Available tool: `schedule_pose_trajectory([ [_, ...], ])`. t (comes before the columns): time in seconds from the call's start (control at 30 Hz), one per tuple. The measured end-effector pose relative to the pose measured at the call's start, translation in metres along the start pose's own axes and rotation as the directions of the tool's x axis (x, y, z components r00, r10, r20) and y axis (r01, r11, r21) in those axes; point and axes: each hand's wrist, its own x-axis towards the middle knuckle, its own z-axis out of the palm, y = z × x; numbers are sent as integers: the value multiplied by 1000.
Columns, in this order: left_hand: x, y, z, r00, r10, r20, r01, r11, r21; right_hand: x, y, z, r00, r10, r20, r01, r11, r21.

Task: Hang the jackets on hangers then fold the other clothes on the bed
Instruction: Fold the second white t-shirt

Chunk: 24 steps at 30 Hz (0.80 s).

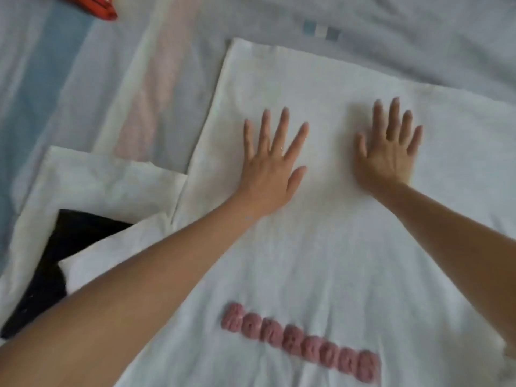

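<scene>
A white T-shirt (321,247) with pink raised lettering (301,342) lies spread flat on the bed. My left hand (272,163) rests palm-down on the shirt's upper middle, fingers straight and spread. My right hand (388,152) lies flat on the shirt a little to the right, fingers straight too. Neither hand holds anything. Left of the shirt lies another white garment (106,180), folded, with a black garment (50,263) partly tucked under it and under my left forearm.
The bed sheet (391,37) is pale grey with blue and pink stripes at the left (55,93). A red-orange object (97,7) sits at the top left edge, cut off by the frame.
</scene>
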Motion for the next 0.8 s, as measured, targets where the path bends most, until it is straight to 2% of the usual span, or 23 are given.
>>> schedule_pose_trajectory([
  [0.07,-89,41,7,975,210,74,-210,978,-6,-79,45,-15,990,-123,67,130,985,-116],
  [0.1,-132,52,13,963,244,114,-247,969,8,-118,78,-20,989,-109,98,122,982,-143],
  [0.13,-158,44,19,957,243,160,-254,966,52,-134,99,-20,992,-33,118,51,988,-149],
  [0.17,-196,52,23,949,246,197,-264,962,72,-173,142,-33,988,111,108,-87,974,-208],
  [0.2,-222,55,26,959,213,185,-232,969,84,-196,176,-43,960,262,93,-236,945,-228],
  [0.27,-243,46,25,977,68,204,-88,992,94,-207,211,-54,886,452,109,-420,879,-226],
  [0.3,-259,65,19,973,13,230,-27,998,58,-236,228,-67,856,510,83,-481,846,-229],
  [0.37,-273,83,13,956,-35,291,43,999,-21,-252,216,-67,885,465,29,-450,869,-207],
  [0.4,-281,98,11,954,28,300,-5,997,-76,-260,199,-69,902,431,23,-421,891,-172],
  [0.47,-312,132,6,881,305,363,-256,950,-177,-291,168,-63,972,216,93,-202,969,-142],
  [0.53,-343,161,-1,709,541,453,-455,841,-291,-339,149,-53,970,-62,234,107,977,-185],
  [0.57,-358,176,-7,595,634,494,-537,771,-342,-367,156,-50,947,-112,302,185,956,-226],
  [0.6,-369,184,-12,489,683,543,-563,722,-401,-389,163,-51,928,-56,367,159,953,-258],
  [0.63,-373,185,-14,406,704,583,-538,700,-470,-399,173,-46,921,62,384,50,960,-275],
  [0.67,-380,197,-24,312,735,602,-527,662,-534,-421,193,-54,898,223,379,-125,956,-267],
  [0.7,-376,196,-29,255,747,614,-498,646,-579,-426,198,-59,892,284,352,-220,952,-212],
  [0.73,-373,199,-36,240,752,614,-439,649,-622,-433,203,-66,890,330,315,-304,944,-130],
  [0.77,-369,202,-42,270,742,614,-369,669,-645,-436,209,-72,897,373,237,-384,923,-1],
  [0.8,-363,207,-48,331,704,628,-302,710,-636,-437,213,-80,874,457,168,-479,869,126],
])
